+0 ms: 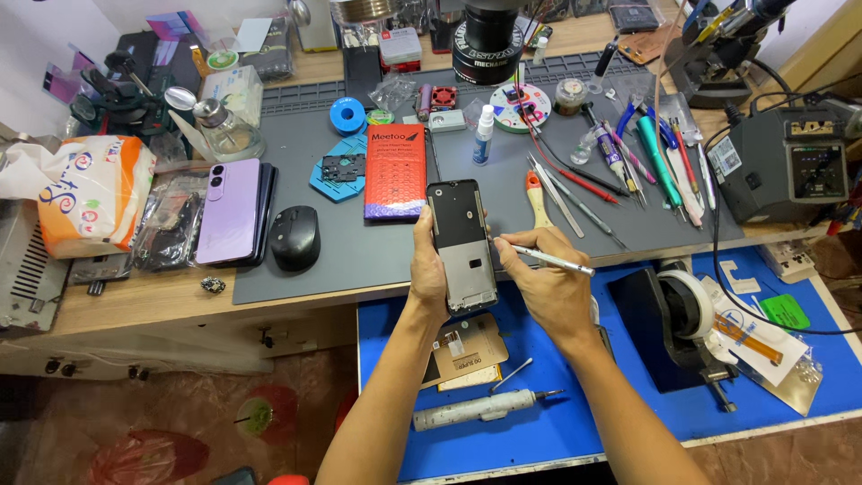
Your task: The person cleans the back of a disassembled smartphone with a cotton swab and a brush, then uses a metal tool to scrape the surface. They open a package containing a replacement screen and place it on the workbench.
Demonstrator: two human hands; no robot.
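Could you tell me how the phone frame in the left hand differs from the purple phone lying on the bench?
The phone frame is dark, stripped and open inside; the purple phone is closed, showing its intact back. The frame is held up in the left hand, while the purple phone lies flat on a darker phone. Both are similar slim rectangles.

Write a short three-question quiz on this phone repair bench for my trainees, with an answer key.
1. True or false: the left hand holds the opened phone frame upright above the bench.
2. What does the right hand hold? A) tweezers B) a brush C) a spray bottle
3. Which colour is the phone lying beside the black mouse?

Key: 1 true; 2 A; 3 purple.
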